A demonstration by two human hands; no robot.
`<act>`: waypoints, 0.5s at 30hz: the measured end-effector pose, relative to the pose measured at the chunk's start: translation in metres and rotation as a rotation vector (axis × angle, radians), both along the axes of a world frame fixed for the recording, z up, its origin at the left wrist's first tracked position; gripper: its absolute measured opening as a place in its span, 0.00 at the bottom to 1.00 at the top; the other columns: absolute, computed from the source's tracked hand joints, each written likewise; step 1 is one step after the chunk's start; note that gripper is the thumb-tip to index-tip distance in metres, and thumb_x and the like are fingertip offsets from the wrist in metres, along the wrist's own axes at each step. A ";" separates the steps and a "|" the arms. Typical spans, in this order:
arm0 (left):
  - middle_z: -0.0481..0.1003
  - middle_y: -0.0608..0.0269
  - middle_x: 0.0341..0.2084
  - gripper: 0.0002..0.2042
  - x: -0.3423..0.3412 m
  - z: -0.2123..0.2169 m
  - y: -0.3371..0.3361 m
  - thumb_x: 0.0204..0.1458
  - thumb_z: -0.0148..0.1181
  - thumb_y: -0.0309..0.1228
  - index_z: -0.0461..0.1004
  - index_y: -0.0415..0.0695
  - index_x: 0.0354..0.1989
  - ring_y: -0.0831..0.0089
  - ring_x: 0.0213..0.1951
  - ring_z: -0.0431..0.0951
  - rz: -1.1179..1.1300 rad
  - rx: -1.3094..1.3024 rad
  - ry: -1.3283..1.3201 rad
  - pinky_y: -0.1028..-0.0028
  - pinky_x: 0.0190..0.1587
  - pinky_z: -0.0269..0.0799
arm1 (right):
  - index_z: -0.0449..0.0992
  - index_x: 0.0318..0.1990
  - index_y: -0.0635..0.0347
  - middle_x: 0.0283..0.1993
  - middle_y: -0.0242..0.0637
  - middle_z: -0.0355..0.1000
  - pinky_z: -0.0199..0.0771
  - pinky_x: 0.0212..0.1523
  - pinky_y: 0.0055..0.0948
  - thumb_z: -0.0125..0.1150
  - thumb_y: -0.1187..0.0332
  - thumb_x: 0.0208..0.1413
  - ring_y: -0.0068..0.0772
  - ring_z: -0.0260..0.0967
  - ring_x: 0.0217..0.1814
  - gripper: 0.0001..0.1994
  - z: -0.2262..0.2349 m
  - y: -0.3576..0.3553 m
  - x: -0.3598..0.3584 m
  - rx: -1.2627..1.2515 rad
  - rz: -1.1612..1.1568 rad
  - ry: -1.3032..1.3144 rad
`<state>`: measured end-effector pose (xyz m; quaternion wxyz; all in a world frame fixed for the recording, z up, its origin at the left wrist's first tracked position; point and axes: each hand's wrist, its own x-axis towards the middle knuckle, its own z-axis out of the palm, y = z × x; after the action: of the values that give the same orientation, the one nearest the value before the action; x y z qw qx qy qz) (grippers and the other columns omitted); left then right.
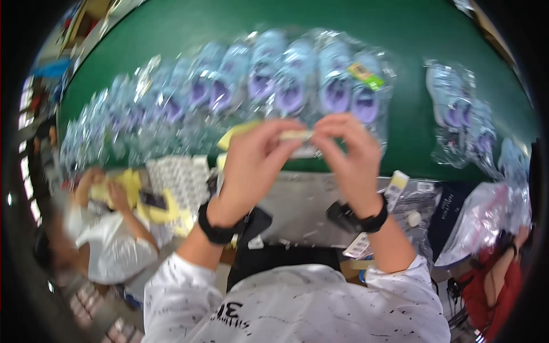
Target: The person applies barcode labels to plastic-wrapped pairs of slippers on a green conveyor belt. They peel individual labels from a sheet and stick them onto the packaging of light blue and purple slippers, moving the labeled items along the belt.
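Both my hands are raised over the near side of the green table, fingertips close together. Between them is a small pale strip (pixel 294 135), blurred, its kind unclear. My left hand (pixel 257 160) pinches its left end with thumb and forefinger. At its other end, the thumb and fingers of my right hand (pixel 351 151) are pinched as well. Just beyond the hands lies a row of light blue shoes with purple linings in clear plastic bags (pixel 289 86). One bagged pair carries a green and yellow tag (pixel 366 76). Something yellow (pixel 231 136) shows behind my left hand.
More bagged shoes (pixel 452 106) lie on the green table (pixel 400 23) at the right. A grey sheet (pixel 303 208) is below my hands. At the left a co-worker in white (pixel 114 240) handles yellow pieces; a person in red (pixel 492 286) is at the right.
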<state>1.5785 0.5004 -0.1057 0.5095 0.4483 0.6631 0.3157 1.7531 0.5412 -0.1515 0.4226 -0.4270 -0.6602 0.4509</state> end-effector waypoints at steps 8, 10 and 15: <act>0.79 0.61 0.39 0.10 -0.031 0.017 0.011 0.57 0.56 0.20 0.74 0.33 0.46 0.78 0.40 0.79 0.037 0.118 -0.023 0.79 0.42 0.78 | 0.78 0.32 0.66 0.36 0.38 0.75 0.71 0.41 0.26 0.65 0.79 0.48 0.31 0.73 0.38 0.04 0.007 0.019 -0.043 0.081 0.010 0.179; 0.79 0.61 0.37 0.10 -0.034 0.020 0.007 0.57 0.57 0.22 0.75 0.34 0.46 0.79 0.38 0.80 0.060 0.118 0.001 0.80 0.41 0.78 | 0.78 0.32 0.66 0.36 0.38 0.75 0.71 0.41 0.25 0.65 0.78 0.48 0.31 0.73 0.39 0.03 0.007 0.015 -0.054 0.076 0.001 0.194; 0.79 0.61 0.36 0.10 -0.049 0.032 0.001 0.57 0.58 0.23 0.75 0.34 0.46 0.80 0.37 0.80 0.042 0.105 0.096 0.80 0.41 0.77 | 0.80 0.31 0.66 0.36 0.38 0.76 0.71 0.41 0.25 0.65 0.77 0.48 0.31 0.74 0.39 0.03 0.001 0.016 -0.067 -0.107 0.122 0.367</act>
<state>1.5290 0.5019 -0.0738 0.4462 0.4751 0.6784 0.3390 1.6864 0.5569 -0.1507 0.4843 -0.3186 -0.5717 0.5806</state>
